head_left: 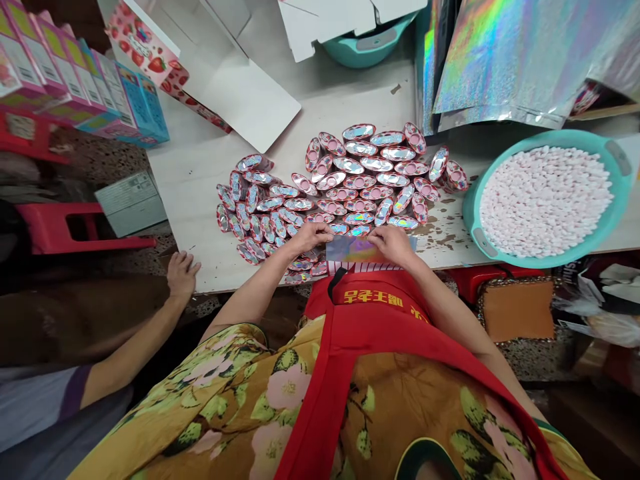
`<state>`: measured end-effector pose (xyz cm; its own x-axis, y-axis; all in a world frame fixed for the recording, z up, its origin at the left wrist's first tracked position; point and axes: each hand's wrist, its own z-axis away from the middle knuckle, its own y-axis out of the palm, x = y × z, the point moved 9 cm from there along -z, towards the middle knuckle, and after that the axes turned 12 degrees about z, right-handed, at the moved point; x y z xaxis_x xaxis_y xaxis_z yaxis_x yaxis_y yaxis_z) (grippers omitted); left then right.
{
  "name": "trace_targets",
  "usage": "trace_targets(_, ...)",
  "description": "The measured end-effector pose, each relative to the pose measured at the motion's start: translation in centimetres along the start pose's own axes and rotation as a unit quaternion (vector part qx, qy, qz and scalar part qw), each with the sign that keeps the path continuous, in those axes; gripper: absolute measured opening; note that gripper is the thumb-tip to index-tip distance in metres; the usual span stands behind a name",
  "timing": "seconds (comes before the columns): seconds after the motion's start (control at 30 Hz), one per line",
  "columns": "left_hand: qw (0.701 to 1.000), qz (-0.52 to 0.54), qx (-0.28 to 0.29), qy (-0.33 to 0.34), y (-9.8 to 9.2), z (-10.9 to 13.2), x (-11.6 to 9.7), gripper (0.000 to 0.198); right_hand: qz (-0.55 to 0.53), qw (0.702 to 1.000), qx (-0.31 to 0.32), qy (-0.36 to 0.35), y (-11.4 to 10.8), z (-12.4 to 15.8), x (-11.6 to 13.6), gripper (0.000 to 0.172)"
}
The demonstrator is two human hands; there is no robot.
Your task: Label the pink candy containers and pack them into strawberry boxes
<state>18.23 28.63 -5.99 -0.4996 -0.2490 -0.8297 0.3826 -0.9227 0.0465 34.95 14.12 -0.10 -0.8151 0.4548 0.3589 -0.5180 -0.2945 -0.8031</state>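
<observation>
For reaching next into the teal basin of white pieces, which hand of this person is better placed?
Probably the right hand: it is nearer the basin than the left hand, though both seem to pinch the silvery packet.

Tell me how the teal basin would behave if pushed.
The teal basin would probably drag heavily, filled as it is with small white pieces. Tilting might spill them, since they look loose. It reaches the near table edge, so pushing outward could tip it.
</observation>
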Motion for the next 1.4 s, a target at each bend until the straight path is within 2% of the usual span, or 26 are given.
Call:
trace_targets(0.07,1.000,-0.015,0.003,-0.013,-0.2,-0.3,0.5,0.031,0.009,1.000,0.000,0.000,0.0,0.0,0.1,0.023)
trace_targets(0.13,0.996,-0.082,0.000,-0.020,-0.3,-0.4,0.3,0.028,0.014,1.000,0.002,-0.001,0.0,0.0,0.1,0.024)
trace_targets(0.17,0.990,-0.137,-0.020,-0.013,-0.4,-0.3,-0.1,0.029,0.014,1.000,0.003,-0.002,0.1,-0.1,0.1,0.025)
trace_targets(0.23,0.961,-0.259,-0.091,0.044,-0.2,-0.1,-2.3,0.028,0.009,1.000,0.005,-0.003,0.1,-0.2,0.1,0.027)
trace_targets(0.3,0.918,-0.345,-0.140,0.136,1.8,0.5,-4.9,0.024,-0.004,1.000,0.009,-0.008,0.2,-0.3,0.1,0.026)
trace_targets(0.33,0.901,-0.370,-0.139,0.178,3.4,0.7,-5.8,0.026,-0.009,1.000,0.011,-0.009,0.3,-0.4,0.1,0.026)
trace_targets(0.4,0.879,-0.405,-0.099,0.231,6.9,0.9,-6.2,0.031,-0.010,1.000,0.012,-0.007,0.4,-0.4,0.1,0.024)
trace_targets(0.47,0.865,-0.431,-0.057,0.249,9.5,1.0,-5.4,0.034,-0.002,1.000,0.011,0.001,0.4,-0.4,-0.1,0.024)
trace_targets(0.53,0.859,-0.443,-0.042,0.253,10.6,1.3,-4.3,0.037,0.004,1.000,0.011,0.009,0.4,-0.4,-0.2,0.024)
trace_targets(0.63,0.860,-0.434,-0.052,0.264,10.6,2.1,-3.3,0.037,0.001,1.000,0.014,0.015,0.5,-0.4,-0.2,0.024)
trace_targets(0.73,0.863,-0.406,-0.038,0.297,10.4,3.3,-3.3,0.031,0.004,1.000,0.010,0.020,0.5,-0.6,-0.3,0.025)
trace_targets(0.83,0.884,-0.337,-0.018,0.324,10.2,4.4,-4.6,0.026,0.028,0.999,-0.008,0.021,0.4,-0.7,-0.3,0.026)
trace_targets(0.87,0.897,-0.303,-0.029,0.322,9.7,4.6,-5.2,0.025,0.036,0.999,-0.016,0.019,0.4,-0.7,-0.2,0.026)
trace_targets(0.93,0.929,-0.212,-0.088,0.290,7.9,4.6,-6.6,0.021,0.041,0.999,-0.030,0.012,0.4,-0.7,-0.1,0.027)
trace_targets(1.03,0.964,-0.021,-0.175,0.200,5.0,3.4,-7.4,0.015,-0.015,0.997,-0.081,-0.001,-0.5,-0.7,0.0,0.035)
trace_targets(1.13,0.957,0.155,-0.200,0.140,3.8,1.2,-7.3,0.020,-0.183,0.973,-0.136,0.012,-2.1,-0.7,-0.8,0.058)
trace_targets(1.23,0.937,0.244,-0.221,0.116,3.3,-0.7,-6.9,0.024,-0.360,0.928,-0.079,0.053,-1.6,-1.3,-1.5,0.080)
trace_targets(1.3,0.928,0.266,-0.238,0.105,3.1,-1.7,-6.5,0.025,-0.411,0.908,-0.044,0.069,-1.3,-1.9,-1.6,0.076)
trace_targets(1.4,0.922,0.265,-0.264,0.103,2.8,-2.7,-6.3,0.022,-0.402,0.908,-0.072,0.090,-1.9,-2.9,-2.3,0.060)
